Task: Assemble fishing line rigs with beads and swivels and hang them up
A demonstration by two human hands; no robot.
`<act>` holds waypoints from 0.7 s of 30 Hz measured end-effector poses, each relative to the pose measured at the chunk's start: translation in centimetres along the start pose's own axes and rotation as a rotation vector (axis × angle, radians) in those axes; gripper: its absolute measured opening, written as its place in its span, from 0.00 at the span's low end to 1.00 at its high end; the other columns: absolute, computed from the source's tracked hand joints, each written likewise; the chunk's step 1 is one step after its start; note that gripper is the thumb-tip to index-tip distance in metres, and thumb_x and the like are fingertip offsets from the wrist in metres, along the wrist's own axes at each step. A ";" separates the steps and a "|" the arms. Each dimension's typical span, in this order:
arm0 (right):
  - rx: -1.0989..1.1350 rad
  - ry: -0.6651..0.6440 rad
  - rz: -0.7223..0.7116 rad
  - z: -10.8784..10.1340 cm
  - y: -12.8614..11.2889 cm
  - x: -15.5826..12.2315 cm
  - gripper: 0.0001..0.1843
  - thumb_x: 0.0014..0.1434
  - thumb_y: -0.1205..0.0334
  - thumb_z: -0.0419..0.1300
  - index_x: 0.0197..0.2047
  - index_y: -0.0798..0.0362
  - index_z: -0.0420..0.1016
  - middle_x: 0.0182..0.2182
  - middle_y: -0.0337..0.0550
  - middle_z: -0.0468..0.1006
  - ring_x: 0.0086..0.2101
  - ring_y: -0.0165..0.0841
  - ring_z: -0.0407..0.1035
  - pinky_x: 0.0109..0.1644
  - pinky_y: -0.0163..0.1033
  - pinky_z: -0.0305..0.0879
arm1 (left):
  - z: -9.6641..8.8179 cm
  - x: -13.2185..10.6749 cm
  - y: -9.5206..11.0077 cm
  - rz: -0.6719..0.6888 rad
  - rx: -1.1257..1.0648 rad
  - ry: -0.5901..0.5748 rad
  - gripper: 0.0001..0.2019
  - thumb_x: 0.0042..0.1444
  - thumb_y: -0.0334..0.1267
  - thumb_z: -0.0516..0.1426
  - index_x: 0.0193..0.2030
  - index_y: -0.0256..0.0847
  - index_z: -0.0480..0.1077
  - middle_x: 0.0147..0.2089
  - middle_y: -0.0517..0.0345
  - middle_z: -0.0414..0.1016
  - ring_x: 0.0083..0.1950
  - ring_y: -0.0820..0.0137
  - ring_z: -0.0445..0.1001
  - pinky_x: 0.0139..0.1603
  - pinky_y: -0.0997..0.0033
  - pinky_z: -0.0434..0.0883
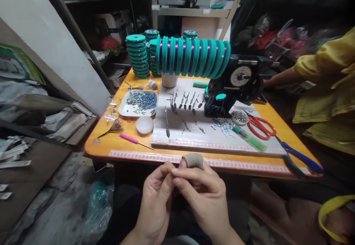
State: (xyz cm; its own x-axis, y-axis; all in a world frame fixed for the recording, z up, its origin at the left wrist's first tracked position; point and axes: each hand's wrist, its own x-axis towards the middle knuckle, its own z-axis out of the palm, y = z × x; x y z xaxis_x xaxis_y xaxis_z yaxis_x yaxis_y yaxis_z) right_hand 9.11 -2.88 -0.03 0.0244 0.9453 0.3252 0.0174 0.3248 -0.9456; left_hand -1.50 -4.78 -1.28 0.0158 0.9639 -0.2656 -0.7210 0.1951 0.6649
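My left hand [157, 195] and my right hand [203, 191] meet in front of the table's near edge, thumbs and fingertips pinched together. Whatever lies between the fingertips is hidden or too small to name. A grey-beige wrap [192, 160] covers one finger of my right hand. Beyond them, a white board [177, 136] carries several small dark swivel-like pieces [185, 102] with short wires. A screwdriver-like tool with a pink handle [129, 138] lies left of the board. Teal spools wound with purple line [194, 56] sit in a row on a black winding machine [238, 78].
A white tray of small bluish tubes [141, 102] and a round whitish dish [144, 125] stand at left. Red-handled scissors [262, 127], a green-handled cutter [251, 139] and blue-handled pliers [302, 158] lie at right. A co-worker's yellow sleeve [318, 60] reaches toward the machine.
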 end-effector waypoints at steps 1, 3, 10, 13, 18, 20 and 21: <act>-0.025 0.006 -0.022 0.0 -0.1 0.0 0.13 0.56 0.63 0.71 0.41 0.33 0.85 0.32 0.38 0.81 0.32 0.30 0.74 0.36 0.34 0.73 | 0.0 0.0 0.0 -0.011 -0.017 0.000 0.08 0.50 0.42 0.71 0.31 0.42 0.80 0.31 0.58 0.77 0.35 0.74 0.75 0.38 0.80 0.72; -0.067 0.019 -0.063 -0.1 -0.3 -0.1 0.13 0.56 0.65 0.71 0.41 0.35 0.85 0.32 0.38 0.81 0.31 0.30 0.74 0.35 0.33 0.74 | 0.0 0.1 0.0 -0.026 -0.048 0.005 0.10 0.49 0.41 0.71 0.30 0.40 0.78 0.30 0.60 0.75 0.34 0.75 0.73 0.38 0.81 0.71; -0.089 0.028 -0.089 -0.1 -0.3 -0.1 0.13 0.55 0.70 0.70 0.40 0.41 0.85 0.31 0.38 0.78 0.30 0.27 0.73 0.32 0.30 0.73 | -0.1 0.1 -0.1 -0.036 -0.070 -0.064 0.10 0.53 0.40 0.69 0.30 0.38 0.75 0.28 0.64 0.70 0.30 0.81 0.68 0.37 0.86 0.69; -0.075 0.030 -0.048 -0.2 -0.2 -0.1 0.12 0.55 0.69 0.70 0.40 0.41 0.85 0.30 0.37 0.76 0.28 0.27 0.72 0.31 0.32 0.73 | -0.1 0.3 -0.1 -0.024 -0.040 -0.085 0.10 0.55 0.41 0.68 0.31 0.38 0.75 0.28 0.64 0.69 0.30 0.81 0.67 0.35 0.86 0.68; -0.043 0.029 -0.023 -0.9 0.0 -0.7 0.14 0.56 0.68 0.70 0.42 0.39 0.85 0.30 0.37 0.76 0.29 0.28 0.73 0.30 0.32 0.72 | 0.0 0.5 -0.1 0.012 0.034 -0.091 0.10 0.57 0.42 0.66 0.30 0.39 0.74 0.28 0.62 0.68 0.36 0.77 0.70 0.37 0.85 0.68; -0.005 0.012 0.013 -1.3 0.3 -0.8 0.18 0.55 0.67 0.71 0.47 0.38 0.83 0.34 0.38 0.76 0.29 0.27 0.72 0.29 0.32 0.71 | -0.1 0.7 -0.2 0.034 0.064 -0.082 0.10 0.57 0.41 0.66 0.31 0.39 0.74 0.28 0.63 0.68 0.34 0.78 0.69 0.38 0.84 0.69; -0.002 -0.015 0.030 -1.5 0.5 -0.8 0.20 0.55 0.67 0.71 0.49 0.37 0.82 0.36 0.39 0.76 0.30 0.28 0.72 0.29 0.32 0.71 | -0.2 0.8 -0.2 0.043 0.081 -0.085 0.10 0.58 0.41 0.66 0.31 0.40 0.74 0.29 0.63 0.68 0.33 0.78 0.69 0.38 0.83 0.69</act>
State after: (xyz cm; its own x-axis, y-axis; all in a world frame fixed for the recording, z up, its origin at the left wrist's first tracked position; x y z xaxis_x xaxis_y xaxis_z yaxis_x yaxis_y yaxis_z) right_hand 10.63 -3.54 -0.74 0.0095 0.9549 0.2969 0.0187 0.2967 -0.9548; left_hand -1.45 -4.11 -1.77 0.0469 0.9829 -0.1780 -0.6639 0.1639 0.7296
